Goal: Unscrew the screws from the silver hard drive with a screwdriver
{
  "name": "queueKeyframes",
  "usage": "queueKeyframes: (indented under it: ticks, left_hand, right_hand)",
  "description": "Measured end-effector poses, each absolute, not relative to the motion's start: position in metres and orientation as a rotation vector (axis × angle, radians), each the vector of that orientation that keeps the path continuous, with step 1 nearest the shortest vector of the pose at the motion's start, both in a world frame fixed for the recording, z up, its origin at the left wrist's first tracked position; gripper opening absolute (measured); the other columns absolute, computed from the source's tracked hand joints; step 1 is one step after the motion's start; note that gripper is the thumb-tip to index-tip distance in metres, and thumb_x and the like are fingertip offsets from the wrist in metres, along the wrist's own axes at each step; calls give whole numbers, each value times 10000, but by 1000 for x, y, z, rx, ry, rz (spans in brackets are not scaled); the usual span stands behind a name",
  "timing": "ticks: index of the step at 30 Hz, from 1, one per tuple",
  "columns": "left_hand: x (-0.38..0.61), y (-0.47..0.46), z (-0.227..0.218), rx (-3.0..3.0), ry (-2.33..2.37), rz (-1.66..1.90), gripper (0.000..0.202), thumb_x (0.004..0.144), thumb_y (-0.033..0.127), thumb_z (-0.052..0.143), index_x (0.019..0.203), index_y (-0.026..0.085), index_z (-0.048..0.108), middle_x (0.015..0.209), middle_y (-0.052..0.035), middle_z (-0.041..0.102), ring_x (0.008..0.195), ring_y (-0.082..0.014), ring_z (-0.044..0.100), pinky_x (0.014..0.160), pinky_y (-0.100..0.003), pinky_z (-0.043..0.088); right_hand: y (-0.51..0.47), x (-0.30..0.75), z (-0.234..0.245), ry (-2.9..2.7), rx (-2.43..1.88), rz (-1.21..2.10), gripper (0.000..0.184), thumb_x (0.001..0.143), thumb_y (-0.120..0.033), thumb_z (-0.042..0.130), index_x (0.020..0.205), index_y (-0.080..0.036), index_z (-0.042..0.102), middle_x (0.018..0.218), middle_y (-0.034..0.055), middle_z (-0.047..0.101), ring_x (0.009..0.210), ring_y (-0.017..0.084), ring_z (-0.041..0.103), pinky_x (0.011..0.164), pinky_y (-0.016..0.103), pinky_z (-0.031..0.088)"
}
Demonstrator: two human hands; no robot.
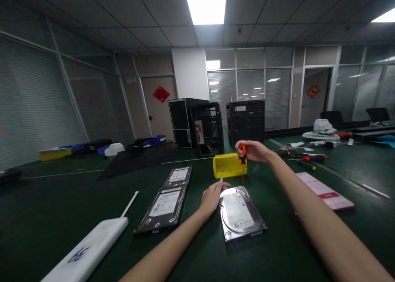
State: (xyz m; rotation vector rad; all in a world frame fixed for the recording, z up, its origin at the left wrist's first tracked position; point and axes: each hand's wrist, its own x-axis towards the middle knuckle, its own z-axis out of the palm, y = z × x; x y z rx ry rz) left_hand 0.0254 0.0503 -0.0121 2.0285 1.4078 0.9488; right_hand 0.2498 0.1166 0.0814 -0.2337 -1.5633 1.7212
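Holding screwdriver point(243, 154) near-upright, right hand point(252, 151) is over far end of silver drive point(237, 210), lower centre, long axis pointing away; left hand point(212, 197) at upper-left corner, grip unclear.

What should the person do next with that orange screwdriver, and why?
I'd probably give the orange screwdriver a small, gentle twist. The right hand holds it upright, its tip at the far edge of the silver hard drive, and the left hand is by the drive's far left corner. Whether the tip sits in a screw is too small to tell.
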Motion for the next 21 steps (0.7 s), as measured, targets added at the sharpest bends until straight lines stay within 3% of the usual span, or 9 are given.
queueKeyframes:
  ticks: [6, 14, 21]
  left_hand:
    - [25, 54, -14, 2010, 1420, 961, 515, 849, 490, 208, 941, 232, 644, 923, 1, 668, 904, -185, 576, 771, -241, 399]
    - [26, 53, -11, 2012, 1445, 942, 523, 838, 515, 217, 954, 230, 639, 933, -1, 667, 900, -186, 574, 768, -240, 401]
    - [26, 50, -11, 2014, 1457, 953, 510, 837, 516, 232, 951, 235, 642, 939, 4, 666, 893, -176, 576, 757, -225, 401]
  right_hand:
    - [126, 248, 79, -1639, -436, 1531, 226, 796, -360, 491, 782, -141, 544, 700, 28, 579, 653, 119, 562, 721, 301, 455]
    - [115, 246, 86, -1775, -503, 1419, 235, 719, -336, 611, 812, -141, 517, 721, 30, 620, 662, 118, 603, 641, 254, 480]
    - [110, 236, 89, -1809, -609, 1385, 260, 734, -381, 579, 849, -161, 502, 723, 27, 609, 653, 126, 601, 606, 261, 485]
